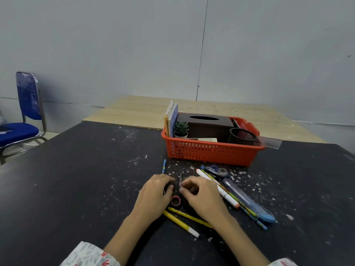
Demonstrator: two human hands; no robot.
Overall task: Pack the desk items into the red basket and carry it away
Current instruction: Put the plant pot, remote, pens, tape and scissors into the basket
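On a black, dusty table [76,179] near a grey wall [115,45] and a blue chair [26,112], the left hand [153,196] and right hand [201,196] lie with curled fingers on small items, their grip unclear, before the packed red basket [211,152].

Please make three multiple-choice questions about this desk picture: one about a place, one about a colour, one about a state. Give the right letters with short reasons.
1. Where does the small potted plant stand?
A. inside the red basket
B. on the blue chair
C. on the bare table beside the pens

2. What colour is the small tape roll between the hands?
A. green
B. red
C. white

3. How is the clear ruler placed?
A. flat on the table
B. sticking out over the basket's right rim
C. held in the left hand

Answers: 1 A, it stands by the notebooks in the basket. 2 B, the ring is red. 3 B, its end passes the rim.
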